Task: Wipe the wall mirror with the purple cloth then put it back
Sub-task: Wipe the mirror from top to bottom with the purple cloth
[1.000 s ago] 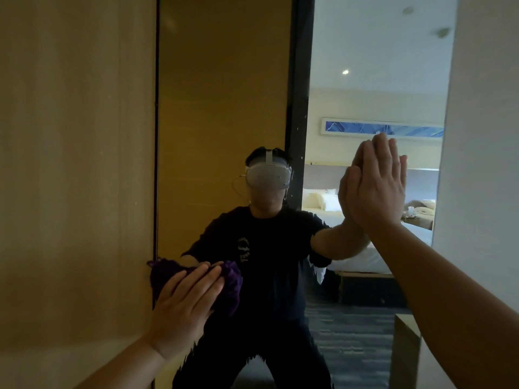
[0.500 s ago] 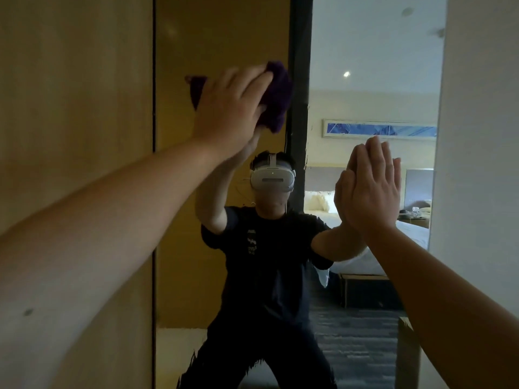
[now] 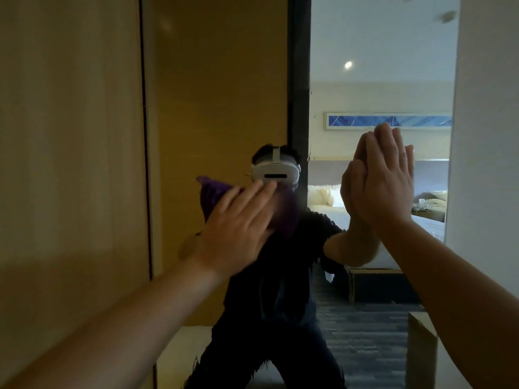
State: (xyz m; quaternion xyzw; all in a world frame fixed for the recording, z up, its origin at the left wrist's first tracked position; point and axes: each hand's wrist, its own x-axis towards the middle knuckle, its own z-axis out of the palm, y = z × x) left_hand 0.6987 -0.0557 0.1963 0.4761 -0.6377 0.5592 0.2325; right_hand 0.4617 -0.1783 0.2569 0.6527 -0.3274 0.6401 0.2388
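Observation:
The tall wall mirror [image 3: 219, 80] fills the middle of the view, between a wood panel and a white wall. My left hand [image 3: 238, 228] presses the purple cloth [image 3: 210, 195] flat against the glass at mid height, fingers spread over it; the cloth shows above and to the right of the fingers. My right hand [image 3: 384, 183] rests flat on the glass at the mirror's right side, fingers together and pointing up, holding nothing. The glass reflects a person in dark clothes with a white headset.
A wood wall panel [image 3: 70, 164] borders the mirror on the left, a white wall [image 3: 488, 136] on the right. The reflection shows a bed, a blue picture and grey carpet. A low wooden box corner [image 3: 421, 346] sits at lower right.
My left hand carried the cloth from low on the glass up to the top, and has now come back down to mid height. My right hand stayed pressed on the mirror.

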